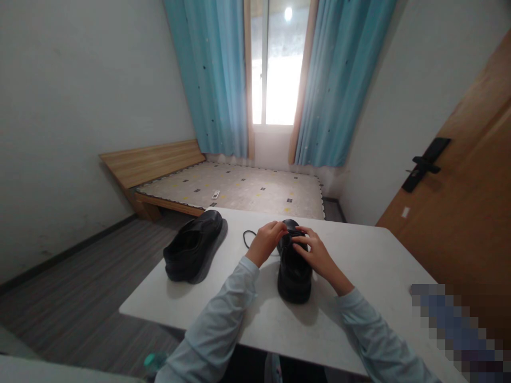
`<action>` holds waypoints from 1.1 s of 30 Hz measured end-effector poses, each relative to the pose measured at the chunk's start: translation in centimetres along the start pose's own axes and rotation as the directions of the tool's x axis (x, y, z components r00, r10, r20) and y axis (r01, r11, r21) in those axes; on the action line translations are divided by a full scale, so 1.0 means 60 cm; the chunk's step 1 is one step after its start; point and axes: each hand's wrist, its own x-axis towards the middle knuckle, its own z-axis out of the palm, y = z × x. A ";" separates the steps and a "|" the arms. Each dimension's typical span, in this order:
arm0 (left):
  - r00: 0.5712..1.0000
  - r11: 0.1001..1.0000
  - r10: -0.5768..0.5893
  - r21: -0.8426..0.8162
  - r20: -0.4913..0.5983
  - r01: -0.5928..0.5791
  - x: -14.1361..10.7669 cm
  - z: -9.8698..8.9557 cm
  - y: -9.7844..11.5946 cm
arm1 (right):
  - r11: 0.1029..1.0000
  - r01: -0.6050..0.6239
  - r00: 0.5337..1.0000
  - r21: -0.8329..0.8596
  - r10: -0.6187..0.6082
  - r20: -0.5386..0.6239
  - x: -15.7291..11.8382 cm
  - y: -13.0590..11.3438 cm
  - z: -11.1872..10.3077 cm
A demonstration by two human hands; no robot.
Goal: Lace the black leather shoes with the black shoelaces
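Observation:
A black lace-up shoe stands on the white table in front of me, heel towards me and toe towards the window. My left hand is closed in a pinch at the left side of its lacing. From beside that hand a black shoelace loops out to the left. My right hand grips the shoe's right side, with fingers and thumb bent over the lacing area. The fingertips partly hide the eyelets. Another black shoe rests by itself at the table's left edge, apart from both hands.
The white table reaches from my lap towards a bed with a remote control on it. Blue curtains flank the window. A wooden door stands at right. A blurred patch covers the table's right edge.

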 end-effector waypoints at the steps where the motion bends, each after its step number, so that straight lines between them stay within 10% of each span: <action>1: 1.000 1.000 0.000 -0.013 0.020 0.000 0.000 -0.001 0.002 | 1.000 -0.001 1.000 0.000 0.001 -0.004 0.000 0.001 0.001; 33: 0.967 0.953 -0.070 -0.268 0.247 0.138 -0.001 -0.004 -0.005 | 0.993 0.081 0.984 0.083 -0.067 -0.162 -0.006 -0.034 -0.039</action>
